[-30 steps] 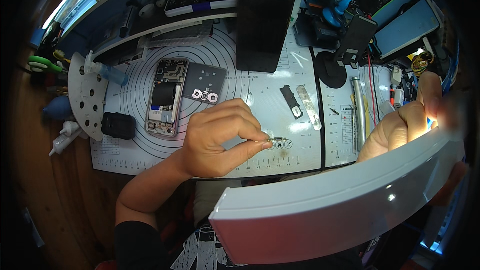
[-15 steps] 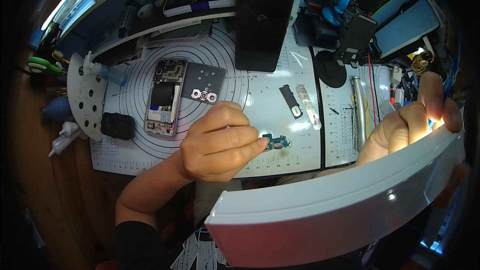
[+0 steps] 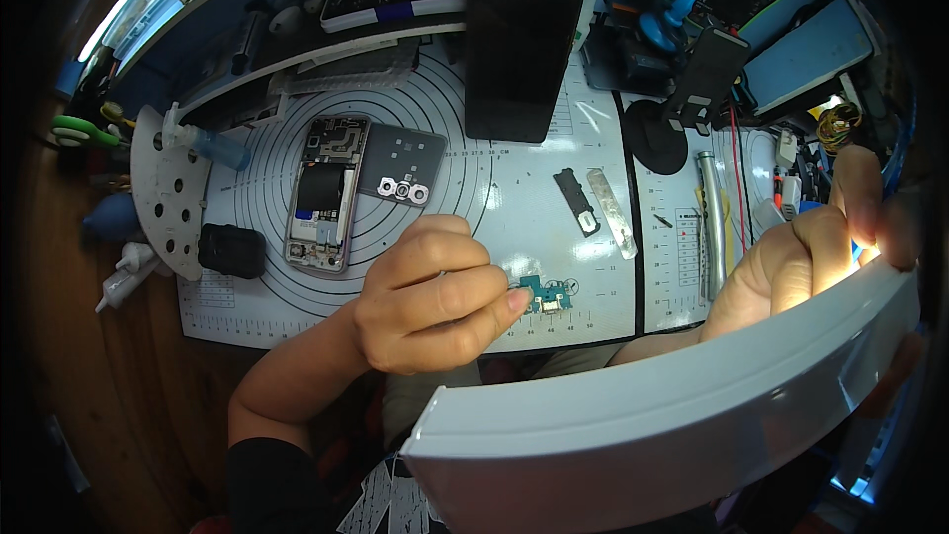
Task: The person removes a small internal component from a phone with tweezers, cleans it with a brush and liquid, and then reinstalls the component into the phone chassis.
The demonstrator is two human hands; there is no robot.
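1. One small teal circuit board (image 3: 549, 295) with a metal connector at its near edge is pinched between the thumb and fingers of the left hand (image 3: 435, 295); it is held over the white tabletop (image 3: 603, 311) printed with black circles and rulers.
2. The right hand (image 3: 791, 252) is placed at the upper edge of one large curved glossy white panel (image 3: 652, 386). Its fingers are bent; whether the panel is gripped cannot be told.
3. Beyond the board, two slim parts are laid side by side: one black oblong module (image 3: 575, 200) and one long silvery strip (image 3: 611, 213).
4. Left of these, one opened silver-framed phone (image 3: 331, 146) is seen with its inner parts exposed. Beside it is set one grey back cover (image 3: 403, 153) bearing three ringed camera openings.
5. One black rounded case (image 3: 233, 250) is found left of the phone.
6. At the far side, one tall black flat slab (image 3: 519, 59) is seen; to the right, one silver metal tube (image 3: 710, 222) is laid lengthwise.
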